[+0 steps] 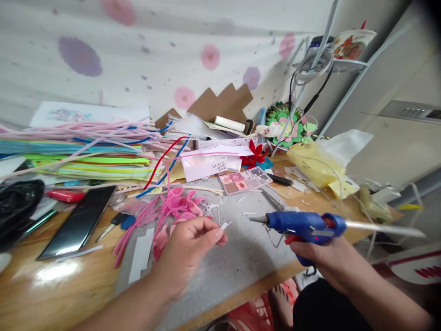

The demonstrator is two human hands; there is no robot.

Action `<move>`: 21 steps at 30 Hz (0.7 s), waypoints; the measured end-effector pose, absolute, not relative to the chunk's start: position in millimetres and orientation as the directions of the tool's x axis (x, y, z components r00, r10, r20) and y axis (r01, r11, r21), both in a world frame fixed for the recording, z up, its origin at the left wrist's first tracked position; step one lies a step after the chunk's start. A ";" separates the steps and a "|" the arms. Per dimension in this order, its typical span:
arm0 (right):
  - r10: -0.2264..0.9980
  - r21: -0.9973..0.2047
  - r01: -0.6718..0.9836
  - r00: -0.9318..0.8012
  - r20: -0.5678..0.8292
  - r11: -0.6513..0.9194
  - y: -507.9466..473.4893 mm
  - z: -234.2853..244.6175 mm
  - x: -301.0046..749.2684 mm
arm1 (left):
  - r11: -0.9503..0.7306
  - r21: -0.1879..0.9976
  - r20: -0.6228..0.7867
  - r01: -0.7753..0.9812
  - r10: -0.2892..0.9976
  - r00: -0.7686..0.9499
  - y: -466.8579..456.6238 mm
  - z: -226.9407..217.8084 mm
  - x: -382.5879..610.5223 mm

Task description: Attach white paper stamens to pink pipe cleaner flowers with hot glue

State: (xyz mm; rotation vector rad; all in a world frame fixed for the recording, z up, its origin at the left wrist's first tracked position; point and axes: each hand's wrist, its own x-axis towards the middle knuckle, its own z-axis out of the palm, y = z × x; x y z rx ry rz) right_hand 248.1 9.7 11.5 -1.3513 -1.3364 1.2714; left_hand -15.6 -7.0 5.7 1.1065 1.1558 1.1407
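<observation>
My left hand [198,243] hovers over a grey cutting mat [234,271], thumb and fingers pinched on a small thin white strip [225,225]. My right hand [320,257] is wrapped round the handle of a blue hot glue gun [299,225]. The gun's nozzle points left toward my left hand, apart from the strip. A long translucent glue stick [386,228] juts from its back end. Beyond my left hand lies a tangle of pink pipe cleaners [179,202]. Tweezers or scissors, silver and partly hidden [272,197], rest on the mat behind the gun.
Bundles of coloured pipe cleaners [93,161] fill the back left. A black phone [77,223] and a key [112,225] lie at left. A makeup palette [244,180], a red flower [254,155] and a yellow plastic bag [317,163] sit toward the back right.
</observation>
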 end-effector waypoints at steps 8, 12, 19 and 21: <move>0.845 -0.746 0.460 -0.467 0.259 0.483 9.6 29.5 226.8 | 0.120 0.993 -0.120 0.025 0.992 0.028 -9.3 10.3 -13.9; 0.828 -0.689 0.495 -0.477 0.294 0.529 10.4 25.5 223.8 | 0.096 0.995 -0.096 0.024 0.994 0.041 -9.7 11.8 -14.7; 0.816 -0.644 0.533 -0.509 0.273 0.549 8.1 24.1 224.1 | 0.080 0.997 -0.080 -0.002 0.995 0.054 -12.1 11.2 -14.5; 0.814 -0.646 0.531 -0.515 0.269 0.549 7.4 25.4 223.3 | 0.079 0.997 -0.079 -0.006 0.995 0.056 -12.3 10.9 -14.5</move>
